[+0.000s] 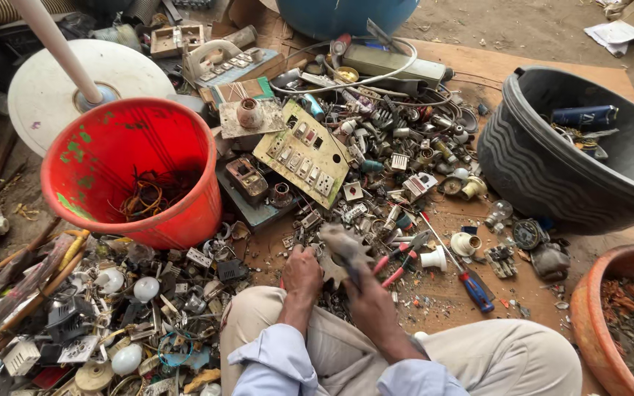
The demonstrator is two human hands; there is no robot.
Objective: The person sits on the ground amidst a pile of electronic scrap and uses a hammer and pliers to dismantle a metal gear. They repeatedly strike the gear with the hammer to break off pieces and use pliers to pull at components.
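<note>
- head view, counts — two hands, one hammer, one pair of red-handled pliers, one blue-handled screwdriver, three tubs and one clay-coloured bowl.
- the right hand is wrapped tight round the hammer's handle; the hammer, blurred, has its head just above and ahead of the knuckles.
- the left hand is curled, fingers pressed down on a small scrap piece on the cardboard — what exactly it pins i cannot tell; it lies right between the two hands, under the hammer head.
- red bucket, ahead to the left: a tangle of thin wires at the bottom.
- dark grey tub, ahead to the right: a blue can and a few bits of metal.
- clay-coloured bowl, near right: small rusty scraps.
- blue tub at the far edge, contents hidden.
</note>
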